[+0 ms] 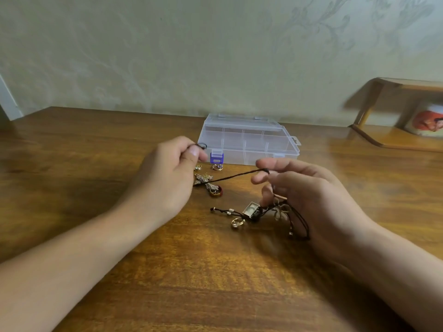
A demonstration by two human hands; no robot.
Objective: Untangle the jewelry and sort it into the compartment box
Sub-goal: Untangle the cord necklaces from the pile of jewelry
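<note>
At frame centre, the left hand (167, 171) and right hand (306, 188) each pinch a thin black cord (230, 178) above a wooden desk (215, 271); one clear plastic compartment box (249, 142), closed, sits behind.

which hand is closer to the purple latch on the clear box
Left. The left hand pinches the black cord just left of the purple latch, nearly touching it. The right hand holds the cord's other part farther right and nearer the camera.
</note>
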